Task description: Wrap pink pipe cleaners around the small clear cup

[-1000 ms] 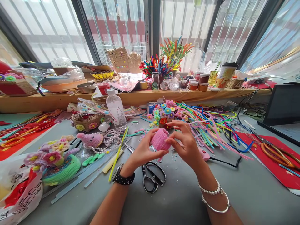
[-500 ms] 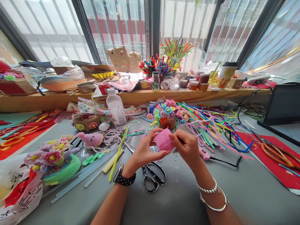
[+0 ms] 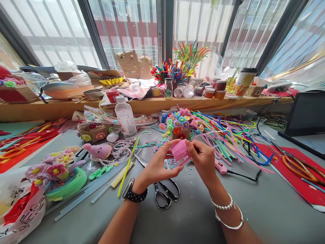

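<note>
A small pink fuzzy cylinder (image 3: 179, 151), apparently wound from pipe cleaner in close rows, is held between both hands above the grey table. My left hand (image 3: 157, 166) curves round its left side, fingers above and thumb below, closed on it. At its right end my right hand (image 3: 203, 158) pinches, thumb pressed against the pink surface; the tips of the other fingers are hidden. A thin pink strand hangs loose along the cylinder's lower edge. Black-handled scissors (image 3: 166, 194) lie below the hands. Behind them stands a woven pot of pipe-cleaner flowers (image 3: 180, 131).
Loose pipe cleaners (image 3: 225, 140) heap at the back right, near a pink glue gun (image 3: 221, 166) with a black cord. To the left are a water bottle (image 3: 125, 118), glue sticks (image 3: 81, 198), a bead string (image 3: 122, 152) and a green flower base (image 3: 67, 184). A laptop (image 3: 304, 118) stands far right.
The pink cylinder has turned a little and shifted slightly right. A strand now shows below it, and my right thumb has moved up onto its side.
</note>
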`<state>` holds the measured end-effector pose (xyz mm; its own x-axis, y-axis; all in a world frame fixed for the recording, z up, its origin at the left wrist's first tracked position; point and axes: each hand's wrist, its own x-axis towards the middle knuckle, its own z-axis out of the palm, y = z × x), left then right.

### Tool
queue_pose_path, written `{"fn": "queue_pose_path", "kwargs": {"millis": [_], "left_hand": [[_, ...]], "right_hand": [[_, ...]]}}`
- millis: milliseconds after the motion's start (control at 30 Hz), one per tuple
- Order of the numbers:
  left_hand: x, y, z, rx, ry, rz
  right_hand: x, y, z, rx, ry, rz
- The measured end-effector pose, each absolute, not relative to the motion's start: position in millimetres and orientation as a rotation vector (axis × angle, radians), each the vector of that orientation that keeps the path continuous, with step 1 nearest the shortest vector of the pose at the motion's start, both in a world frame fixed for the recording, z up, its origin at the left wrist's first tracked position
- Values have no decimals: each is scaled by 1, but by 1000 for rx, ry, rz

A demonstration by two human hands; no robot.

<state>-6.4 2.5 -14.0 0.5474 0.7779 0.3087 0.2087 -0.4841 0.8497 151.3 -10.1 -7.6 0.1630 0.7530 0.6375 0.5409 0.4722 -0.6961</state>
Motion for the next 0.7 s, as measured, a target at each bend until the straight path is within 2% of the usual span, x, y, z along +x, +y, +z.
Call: {"fn": "queue_pose_path", "kwargs": {"millis": [300,700], "left_hand": [[-5,3,-11,1959,807,908],[-6,2,-10,2037,794,993]], "right_hand": [[152,-7,-11,-1263,-1355,444],[152,-6,-12,-1266,-1303,472]]}}
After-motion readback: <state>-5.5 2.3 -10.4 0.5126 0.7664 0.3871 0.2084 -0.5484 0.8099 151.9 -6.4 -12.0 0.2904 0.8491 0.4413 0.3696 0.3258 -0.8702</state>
